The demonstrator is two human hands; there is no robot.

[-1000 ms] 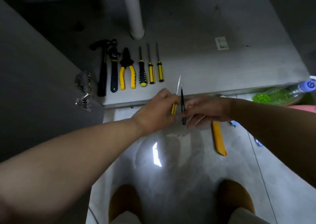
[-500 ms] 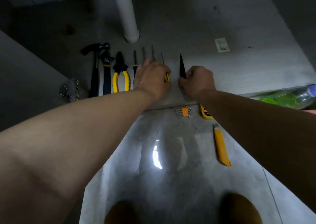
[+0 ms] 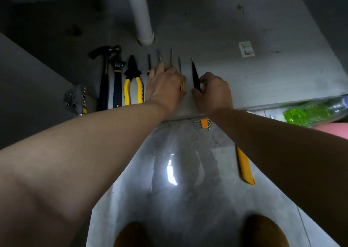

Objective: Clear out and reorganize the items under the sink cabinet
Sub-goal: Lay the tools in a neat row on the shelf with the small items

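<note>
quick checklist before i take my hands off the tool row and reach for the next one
1. Black pointed tool in line at the row's right end: ok; the right hand pinches its near end.
2. Small screwdriver parallel to its neighbours: cannot tell; the left hand covers the handles.
3. Bare cabinet floor right of the row: ok.
4. Hex key set put away: not ok; it lies on the tile outside the cabinet.
5. Utility knife blade retracted: cannot tell.

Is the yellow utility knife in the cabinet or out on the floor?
Out. The utility knife lies flat on the floor tile, outside the cabinet base.
</note>
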